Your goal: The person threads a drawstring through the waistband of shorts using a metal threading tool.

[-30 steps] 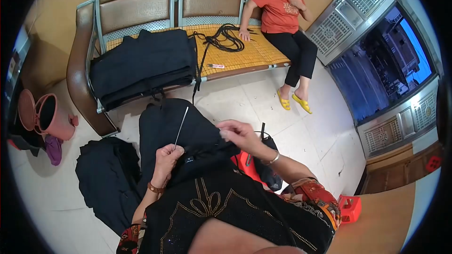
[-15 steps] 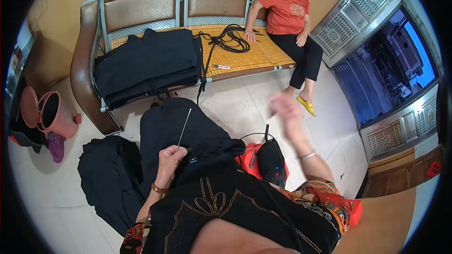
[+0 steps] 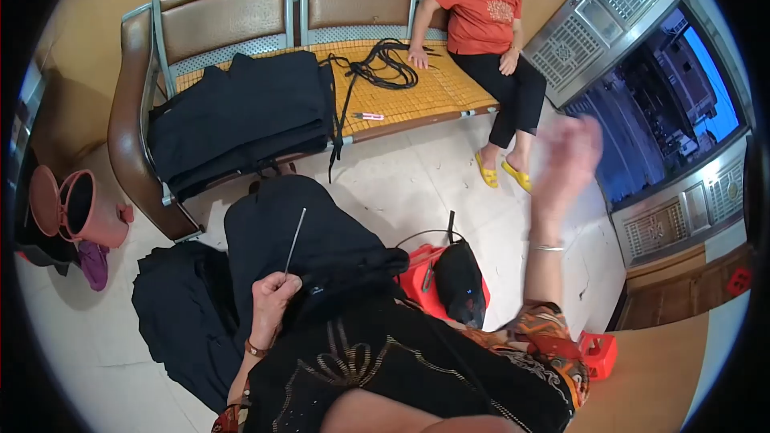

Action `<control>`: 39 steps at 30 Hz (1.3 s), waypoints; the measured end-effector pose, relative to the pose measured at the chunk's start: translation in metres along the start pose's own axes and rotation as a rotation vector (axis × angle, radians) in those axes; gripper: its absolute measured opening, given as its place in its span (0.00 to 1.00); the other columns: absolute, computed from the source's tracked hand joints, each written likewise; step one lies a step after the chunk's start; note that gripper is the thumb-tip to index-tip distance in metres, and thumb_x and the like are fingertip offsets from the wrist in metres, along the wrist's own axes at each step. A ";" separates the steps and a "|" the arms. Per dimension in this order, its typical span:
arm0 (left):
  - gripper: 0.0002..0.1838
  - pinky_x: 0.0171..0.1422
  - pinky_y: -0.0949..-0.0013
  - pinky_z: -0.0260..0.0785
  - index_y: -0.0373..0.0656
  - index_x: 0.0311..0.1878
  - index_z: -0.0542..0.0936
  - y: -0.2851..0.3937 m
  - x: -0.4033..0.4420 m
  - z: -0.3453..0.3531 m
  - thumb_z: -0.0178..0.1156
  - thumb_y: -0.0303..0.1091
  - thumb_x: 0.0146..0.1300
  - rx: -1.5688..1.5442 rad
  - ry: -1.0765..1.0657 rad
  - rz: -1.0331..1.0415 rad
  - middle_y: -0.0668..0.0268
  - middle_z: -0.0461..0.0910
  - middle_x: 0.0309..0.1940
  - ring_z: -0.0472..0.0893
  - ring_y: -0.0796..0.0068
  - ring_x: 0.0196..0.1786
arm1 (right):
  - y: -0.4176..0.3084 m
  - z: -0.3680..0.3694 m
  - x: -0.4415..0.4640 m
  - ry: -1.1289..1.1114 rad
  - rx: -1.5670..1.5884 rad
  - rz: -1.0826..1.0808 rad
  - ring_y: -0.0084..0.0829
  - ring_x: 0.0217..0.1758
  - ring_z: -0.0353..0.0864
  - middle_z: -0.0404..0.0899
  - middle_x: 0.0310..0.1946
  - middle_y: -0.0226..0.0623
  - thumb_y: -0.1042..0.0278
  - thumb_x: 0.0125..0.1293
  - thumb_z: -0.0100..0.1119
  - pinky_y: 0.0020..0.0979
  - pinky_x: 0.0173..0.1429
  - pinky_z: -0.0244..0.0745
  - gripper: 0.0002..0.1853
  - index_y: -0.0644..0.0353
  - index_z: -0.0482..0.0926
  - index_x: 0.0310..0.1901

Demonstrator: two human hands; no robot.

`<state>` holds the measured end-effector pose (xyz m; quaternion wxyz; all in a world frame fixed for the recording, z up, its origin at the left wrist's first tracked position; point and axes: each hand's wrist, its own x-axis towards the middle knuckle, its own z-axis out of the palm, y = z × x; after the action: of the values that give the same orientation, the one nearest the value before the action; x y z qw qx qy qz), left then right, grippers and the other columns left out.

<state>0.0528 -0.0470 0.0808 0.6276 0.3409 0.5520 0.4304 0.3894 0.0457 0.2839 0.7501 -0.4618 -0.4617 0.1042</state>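
Observation:
Dark cloth lies over my lap and knees. Above it my left hand pinches a thin metal rod, which points up and away from me. My right hand is raised far out to the right, over the floor near the doorway; motion smears its fingers, and I cannot make out whether they hold anything. A small pale label shows on the cloth beside my left hand.
A folded dark stack, black cords and small pink-handled snips lie on the bench. A person in red sits there. Dark cloth, a pink bin and a red stool stand around me.
My right hand has moved away from the cloth, up and to the right. My left hand keeps its pinch on the rod. The seated person's hand has dropped from the chin to the lap.

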 end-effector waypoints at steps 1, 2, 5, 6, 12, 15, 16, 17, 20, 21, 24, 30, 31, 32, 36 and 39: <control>0.04 0.27 0.84 0.55 0.34 0.26 0.79 0.002 0.001 -0.001 0.58 0.25 0.51 0.005 0.007 0.012 0.74 0.71 0.17 0.63 0.87 0.21 | -0.001 -0.005 0.013 0.077 0.085 -0.245 0.25 0.41 0.71 0.72 0.36 0.36 0.68 0.65 0.39 0.23 0.44 0.65 0.15 0.61 0.64 0.53; 0.04 0.27 0.84 0.55 0.34 0.25 0.79 0.005 0.005 0.002 0.58 0.25 0.51 0.015 -0.015 0.028 0.74 0.71 0.17 0.63 0.87 0.21 | 0.000 -0.015 0.011 -0.045 -0.234 -0.394 0.29 0.41 0.71 0.72 0.35 0.38 0.69 0.66 0.37 0.27 0.46 0.66 0.13 0.63 0.66 0.49; 0.05 0.27 0.84 0.56 0.34 0.25 0.79 0.010 0.009 0.015 0.58 0.25 0.52 0.052 -0.086 0.042 0.74 0.71 0.17 0.63 0.87 0.21 | 0.054 0.006 -0.082 -0.703 -0.024 0.110 0.33 0.42 0.72 0.75 0.40 0.40 0.75 0.57 0.39 0.32 0.49 0.67 0.15 0.66 0.72 0.44; 0.05 0.27 0.84 0.56 0.34 0.25 0.79 0.011 0.008 0.017 0.58 0.25 0.52 0.056 -0.082 0.043 0.74 0.71 0.17 0.63 0.87 0.21 | 0.076 0.018 -0.108 -1.081 -0.198 0.081 0.34 0.42 0.74 0.75 0.39 0.39 0.74 0.61 0.44 0.31 0.49 0.68 0.11 0.65 0.75 0.42; 0.05 0.27 0.83 0.55 0.33 0.24 0.79 0.011 0.006 0.013 0.59 0.26 0.52 0.100 -0.069 0.094 0.74 0.71 0.17 0.63 0.87 0.21 | 0.105 0.079 -0.205 -1.414 0.077 -0.126 0.32 0.35 0.76 0.77 0.36 0.36 0.73 0.62 0.51 0.26 0.40 0.70 0.06 0.62 0.76 0.38; 0.05 0.27 0.83 0.55 0.33 0.24 0.78 0.011 0.009 0.009 0.59 0.26 0.52 0.088 -0.060 0.096 0.74 0.71 0.16 0.62 0.87 0.21 | 0.107 0.089 -0.205 -1.613 0.098 0.181 0.31 0.30 0.76 0.78 0.32 0.36 0.72 0.63 0.50 0.26 0.36 0.69 0.06 0.62 0.76 0.38; 0.05 0.27 0.83 0.55 0.33 0.24 0.78 0.009 0.007 0.008 0.59 0.26 0.52 0.086 -0.056 0.084 0.74 0.71 0.16 0.62 0.87 0.21 | 0.108 0.088 -0.207 -1.618 0.101 0.193 0.31 0.30 0.76 0.78 0.32 0.36 0.72 0.63 0.50 0.26 0.36 0.69 0.06 0.62 0.76 0.38; 0.06 0.27 0.83 0.55 0.33 0.24 0.78 0.010 0.008 0.007 0.59 0.26 0.52 0.104 -0.061 0.088 0.74 0.71 0.16 0.62 0.86 0.21 | 0.109 0.089 -0.208 -1.607 0.125 0.226 0.30 0.28 0.75 0.77 0.29 0.35 0.71 0.64 0.49 0.26 0.34 0.68 0.07 0.62 0.76 0.37; 0.06 0.27 0.83 0.55 0.33 0.24 0.78 0.015 0.015 0.008 0.58 0.26 0.52 0.159 -0.077 0.118 0.74 0.71 0.16 0.62 0.86 0.21 | 0.113 0.094 -0.204 -1.570 0.191 0.303 0.28 0.20 0.71 0.75 0.21 0.34 0.67 0.65 0.47 0.27 0.27 0.66 0.10 0.63 0.77 0.34; 0.06 0.27 0.83 0.55 0.33 0.24 0.78 0.016 0.016 0.008 0.58 0.26 0.52 0.157 -0.074 0.117 0.74 0.71 0.16 0.62 0.86 0.21 | 0.112 0.096 -0.201 -1.574 0.193 0.304 0.28 0.20 0.71 0.75 0.21 0.34 0.67 0.65 0.47 0.27 0.27 0.66 0.10 0.63 0.77 0.34; 0.05 0.26 0.83 0.55 0.34 0.24 0.78 0.018 0.016 0.007 0.58 0.26 0.52 0.134 -0.074 0.140 0.74 0.71 0.16 0.62 0.86 0.20 | 0.106 0.100 -0.194 -1.716 0.104 0.549 0.25 0.19 0.68 0.74 0.20 0.33 0.67 0.65 0.48 0.25 0.26 0.64 0.11 0.63 0.77 0.32; 0.04 0.25 0.84 0.54 0.34 0.24 0.79 0.022 0.019 -0.002 0.58 0.25 0.51 0.069 -0.021 0.094 0.74 0.71 0.16 0.62 0.87 0.20 | 0.116 0.091 -0.187 -1.720 0.211 0.865 0.17 0.19 0.60 0.68 0.17 0.26 0.65 0.65 0.49 0.16 0.26 0.57 0.12 0.63 0.78 0.30; 0.04 0.25 0.84 0.54 0.34 0.24 0.79 0.020 0.015 -0.003 0.58 0.25 0.51 0.070 -0.023 0.077 0.74 0.71 0.16 0.62 0.87 0.20 | 0.115 0.087 -0.190 -1.716 0.213 0.884 0.17 0.19 0.60 0.68 0.17 0.26 0.65 0.65 0.49 0.16 0.26 0.57 0.12 0.63 0.78 0.30; 0.04 0.25 0.84 0.54 0.34 0.24 0.79 0.019 0.015 -0.004 0.58 0.24 0.51 0.037 -0.033 0.050 0.74 0.70 0.16 0.62 0.87 0.20 | 0.113 0.084 -0.188 -1.706 0.238 0.968 0.17 0.19 0.60 0.68 0.17 0.26 0.65 0.65 0.50 0.16 0.26 0.57 0.12 0.63 0.78 0.30; 0.03 0.24 0.84 0.52 0.35 0.25 0.79 0.027 0.020 -0.002 0.58 0.24 0.51 -0.066 -0.062 -0.009 0.75 0.70 0.16 0.61 0.87 0.19 | 0.109 0.080 -0.174 -1.660 0.301 1.173 0.16 0.19 0.60 0.69 0.18 0.26 0.66 0.64 0.50 0.15 0.26 0.57 0.11 0.62 0.78 0.30; 0.04 0.24 0.84 0.51 0.36 0.25 0.79 0.031 0.017 0.002 0.58 0.25 0.51 0.034 -0.066 -0.019 0.75 0.69 0.16 0.61 0.88 0.19 | 0.109 0.074 -0.174 -1.735 0.226 1.108 0.18 0.23 0.65 0.72 0.22 0.28 0.67 0.63 0.51 0.17 0.30 0.61 0.10 0.62 0.78 0.31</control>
<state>0.0500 -0.0193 0.1027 0.6435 0.3601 0.5414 0.4037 0.2646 0.0481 0.1049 0.0454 -0.3026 -0.5538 0.7744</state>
